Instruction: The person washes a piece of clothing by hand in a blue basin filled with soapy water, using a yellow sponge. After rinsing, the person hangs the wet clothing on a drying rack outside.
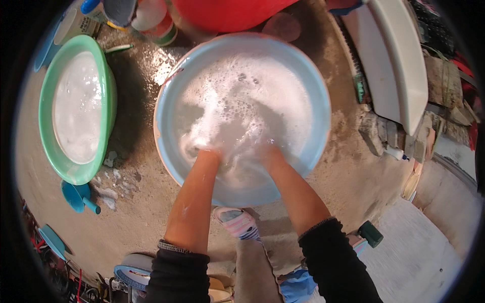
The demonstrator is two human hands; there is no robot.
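Observation:
A large blue plastic basin (242, 195) full of cloudy, sudsy water stands on the concrete floor before me. Both my forearms reach down into it. My left hand (209, 152) is under the water on the left side, with only the wrist area showing at the surface. My right hand (269, 151) is likewise sunk in the water, a little to the right. The murk and foam hide the fingers of both hands and anything they may hold. Bubbles float on the water in the middle of the basin.
A green basin (110, 102) of foamy water stands at the left, with a teal dipper (75, 197) beside it. A red tub (231, 13) and several containers lie beyond. A white trough-like piece (409, 68) stands at the right by stacked bricks. My slippered foot (237, 221) is near the basin.

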